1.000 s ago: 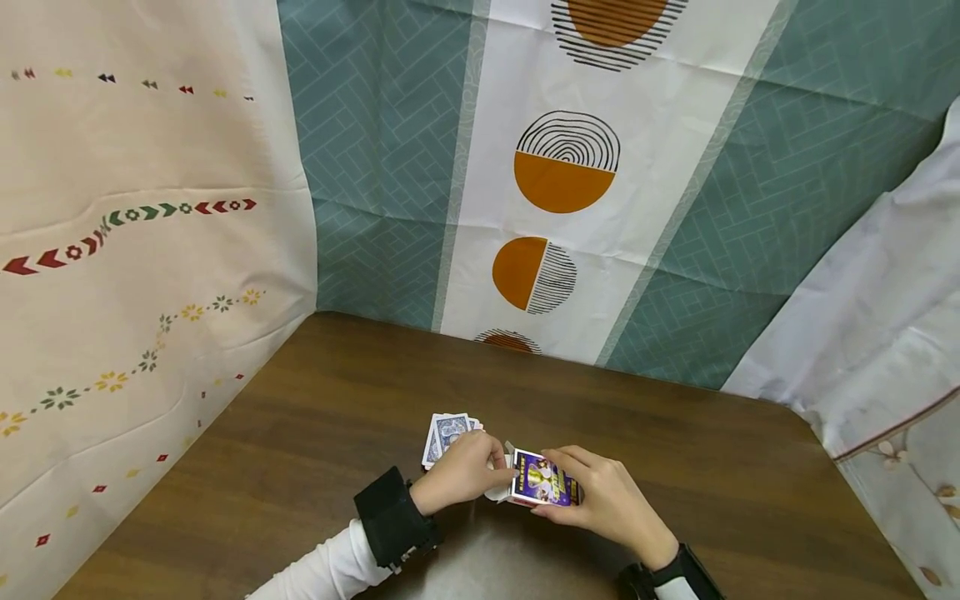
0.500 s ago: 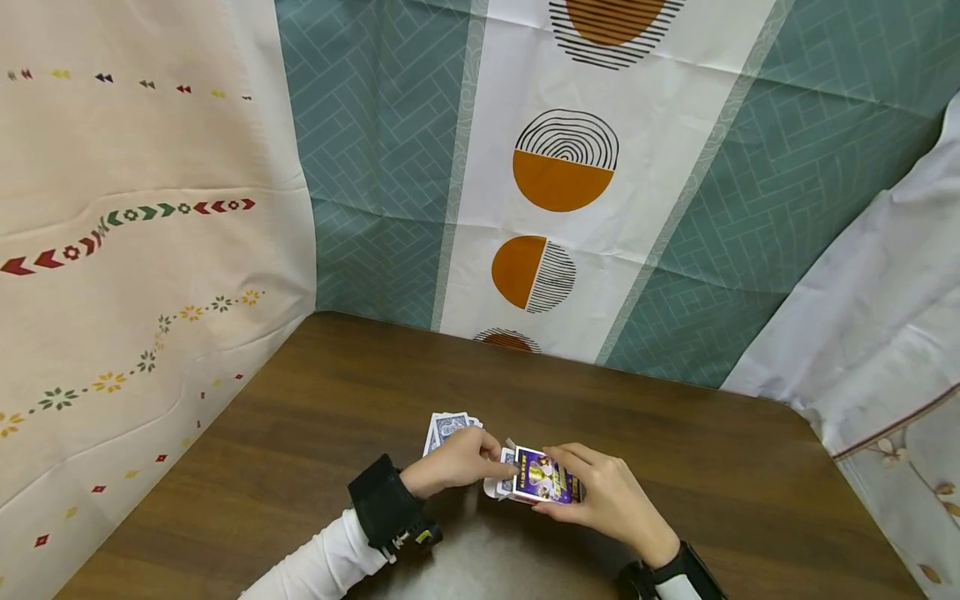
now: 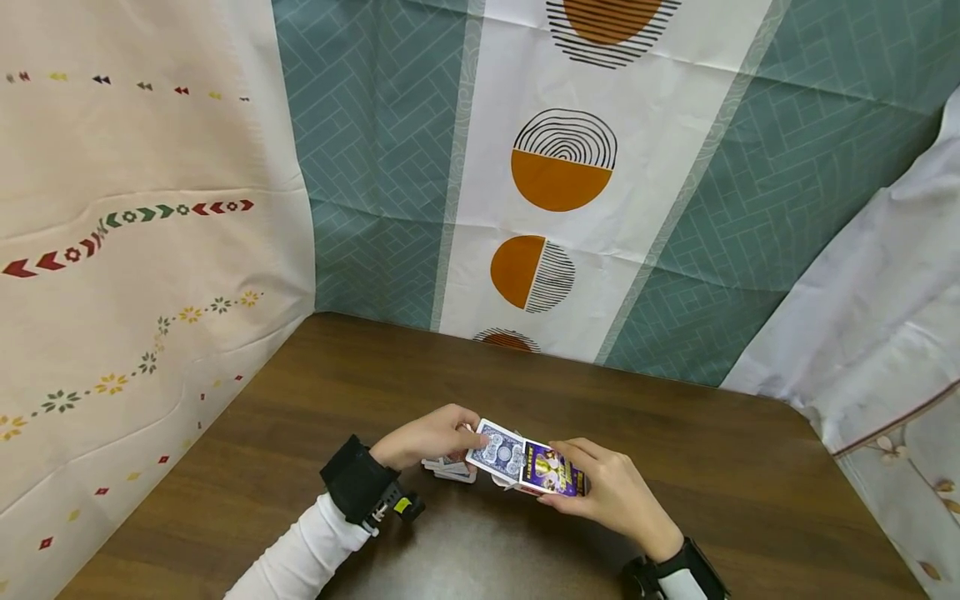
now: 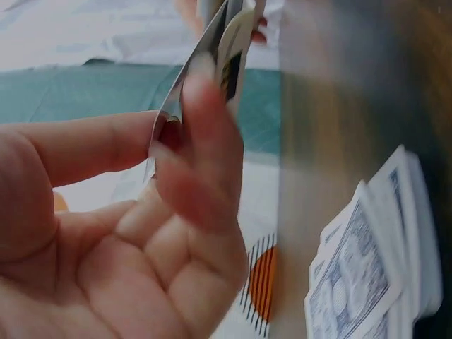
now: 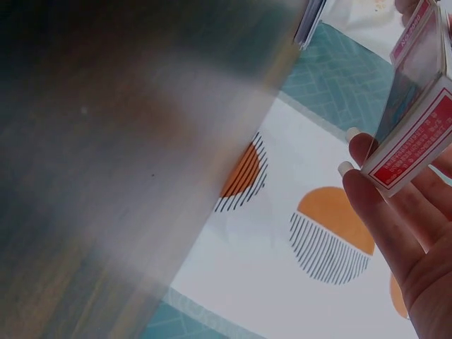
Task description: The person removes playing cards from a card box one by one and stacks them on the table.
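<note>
Fingers of the left hand [image 3: 431, 435] pinch a blue-and-white rectangular paper playing card [image 3: 501, 454] at the frame's lower centre, its long axis sloping down-right, roughly in line with the purple cardboard box [image 3: 551, 471] the right hand [image 3: 611, 493] grips.

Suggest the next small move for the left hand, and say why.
Probably draw the card straight out, away from the box: the left hand pinches its outer end, the other end meets the box's mouth, and the right hand grips the box. More cards already lie on the table by the left hand.
</note>
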A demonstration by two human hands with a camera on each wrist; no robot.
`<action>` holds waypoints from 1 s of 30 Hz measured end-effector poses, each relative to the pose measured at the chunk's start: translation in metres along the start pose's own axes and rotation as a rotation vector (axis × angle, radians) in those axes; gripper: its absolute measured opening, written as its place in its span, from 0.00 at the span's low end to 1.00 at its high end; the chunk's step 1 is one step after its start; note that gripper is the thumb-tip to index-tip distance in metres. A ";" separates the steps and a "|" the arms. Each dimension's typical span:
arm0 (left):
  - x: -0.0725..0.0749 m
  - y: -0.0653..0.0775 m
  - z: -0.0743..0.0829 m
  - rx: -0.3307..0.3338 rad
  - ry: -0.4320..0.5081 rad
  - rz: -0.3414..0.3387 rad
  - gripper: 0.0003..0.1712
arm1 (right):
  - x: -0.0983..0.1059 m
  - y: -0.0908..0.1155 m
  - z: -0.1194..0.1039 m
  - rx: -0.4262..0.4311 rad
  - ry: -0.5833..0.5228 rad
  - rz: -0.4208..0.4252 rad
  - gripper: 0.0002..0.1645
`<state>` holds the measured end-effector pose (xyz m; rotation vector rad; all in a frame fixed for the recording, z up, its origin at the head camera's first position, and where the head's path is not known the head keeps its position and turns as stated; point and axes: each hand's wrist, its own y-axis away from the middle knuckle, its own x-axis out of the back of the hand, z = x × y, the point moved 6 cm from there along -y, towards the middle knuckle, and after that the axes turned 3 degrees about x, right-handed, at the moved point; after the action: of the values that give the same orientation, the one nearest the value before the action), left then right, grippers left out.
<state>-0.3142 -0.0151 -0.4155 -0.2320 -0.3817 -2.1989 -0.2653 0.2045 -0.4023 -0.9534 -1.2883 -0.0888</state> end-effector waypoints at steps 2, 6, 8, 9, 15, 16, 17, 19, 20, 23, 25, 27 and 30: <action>0.003 0.001 0.000 0.007 0.020 -0.008 0.12 | 0.000 0.000 0.000 0.000 0.003 0.004 0.38; 0.009 0.003 0.000 0.018 0.031 -0.005 0.13 | 0.000 0.001 0.001 -0.006 -0.002 0.001 0.38; 0.011 0.002 -0.001 0.016 0.033 -0.004 0.13 | 0.000 0.001 0.001 -0.008 -0.005 -0.002 0.38; 0.012 0.002 -0.001 0.010 0.037 -0.003 0.13 | -0.001 0.001 0.001 -0.009 -0.006 -0.003 0.38; 0.018 0.002 -0.003 -0.018 0.037 0.008 0.09 | -0.001 0.000 0.001 -0.003 -0.005 -0.003 0.38; 0.020 0.002 -0.003 -0.018 0.032 0.014 0.09 | -0.001 0.000 0.001 -0.003 -0.006 -0.003 0.38; 0.021 0.002 -0.003 -0.022 0.020 0.021 0.09 | -0.001 -0.001 0.002 -0.004 -0.007 -0.005 0.38; 0.025 0.002 -0.003 -0.019 0.005 0.041 0.09 | -0.001 -0.001 0.002 -0.008 -0.010 -0.010 0.38; 0.028 0.003 -0.004 -0.015 0.005 0.057 0.09 | -0.002 -0.001 0.002 -0.010 -0.011 -0.013 0.38; 0.035 0.004 -0.005 -0.014 0.008 0.106 0.11 | -0.002 -0.001 0.002 -0.013 -0.011 -0.020 0.38; 0.041 0.005 -0.006 -0.005 0.015 0.149 0.13 | -0.003 -0.001 0.001 -0.015 -0.010 -0.021 0.38; 0.046 0.005 -0.008 0.000 0.021 0.188 0.14 | -0.003 0.000 0.001 -0.016 -0.008 -0.021 0.38; 0.052 0.005 -0.012 0.009 0.027 0.235 0.15 | -0.004 0.001 0.000 -0.018 -0.003 -0.025 0.38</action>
<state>-0.3419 -0.0608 -0.4099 -0.2295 -0.3317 -1.9669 -0.2666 0.2030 -0.4063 -0.9531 -1.3044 -0.1181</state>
